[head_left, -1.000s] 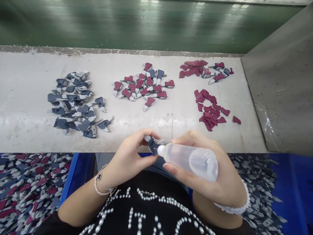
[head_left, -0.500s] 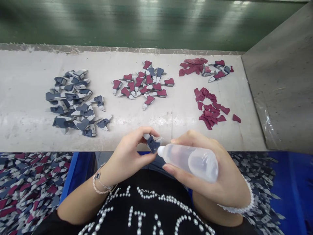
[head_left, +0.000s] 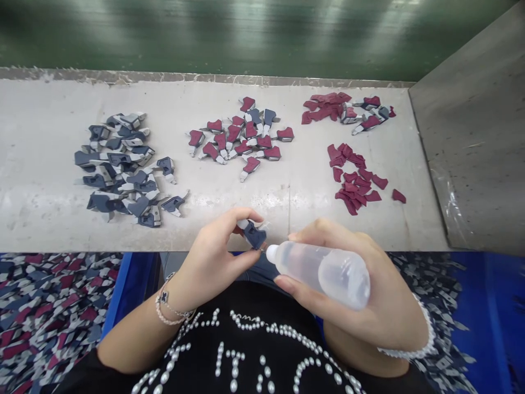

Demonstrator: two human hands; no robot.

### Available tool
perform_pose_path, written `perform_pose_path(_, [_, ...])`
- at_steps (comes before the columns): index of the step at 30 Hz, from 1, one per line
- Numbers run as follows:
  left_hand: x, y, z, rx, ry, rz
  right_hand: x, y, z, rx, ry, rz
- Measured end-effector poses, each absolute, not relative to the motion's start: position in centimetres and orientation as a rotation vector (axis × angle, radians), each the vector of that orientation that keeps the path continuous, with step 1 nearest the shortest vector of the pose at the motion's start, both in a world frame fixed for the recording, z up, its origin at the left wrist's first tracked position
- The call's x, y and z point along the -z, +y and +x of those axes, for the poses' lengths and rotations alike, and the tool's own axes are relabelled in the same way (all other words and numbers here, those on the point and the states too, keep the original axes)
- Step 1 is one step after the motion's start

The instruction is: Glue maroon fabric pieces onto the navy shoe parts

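Between the thumb and fingers of my left hand (head_left: pixel 219 241) is a small dark blue and grey plastic part (head_left: pixel 254 234), with its recessed side facing up. My right hand (head_left: pixel 348 273) is wrapped round a translucent squeeze bottle (head_left: pixel 322 271) of clear liquid, tipped on its side. The bottle's white tip (head_left: pixel 271 253) points left, close to the lower right edge of the part. Maroon flat pieces (head_left: pixel 355 180) lie in a loose group beyond my right hand. A heap of blue and grey parts (head_left: pixel 123 169) lies on the left of the bench.
Parts with maroon pieces on them (head_left: pixel 241 137) are grouped mid-bench (head_left: pixel 311 202). More maroon pieces (head_left: pixel 326 106) and several assembled parts (head_left: pixel 369 115) sit at the back right. A metal panel (head_left: pixel 476 131) bounds the right side. Blue bins (head_left: pixel 131 287) full of parts stand below the front edge.
The bottle tip and the part have drawn slightly apart: my left hand has shifted a little up and left, the bottle slightly right. Both hands keep their hold.
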State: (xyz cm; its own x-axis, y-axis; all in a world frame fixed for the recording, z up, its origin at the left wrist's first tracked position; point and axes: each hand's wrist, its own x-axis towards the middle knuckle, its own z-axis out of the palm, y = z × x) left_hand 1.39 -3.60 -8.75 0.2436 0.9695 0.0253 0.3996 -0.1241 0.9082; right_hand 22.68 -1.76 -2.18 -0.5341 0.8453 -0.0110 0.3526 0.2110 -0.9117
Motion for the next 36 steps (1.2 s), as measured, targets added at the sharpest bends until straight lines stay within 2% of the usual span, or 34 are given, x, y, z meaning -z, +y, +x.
perform_pose_path(11, [8.5,-3.5,1.6,-0.862,1.283,1.718,2.2,-1.9,23.1,-1.164,-1.971,-1.275])
perform_pose_path(31, [8.6,-3.5,1.6,-0.922,1.261,1.617,2.0,-2.0,23.2,-1.193,-1.954,-1.213])
perform_pose_path(36, [9.3,-3.3,1.3,-0.939,1.372,1.521,2.8,-1.1,24.3,-1.157,-1.756,-1.218])
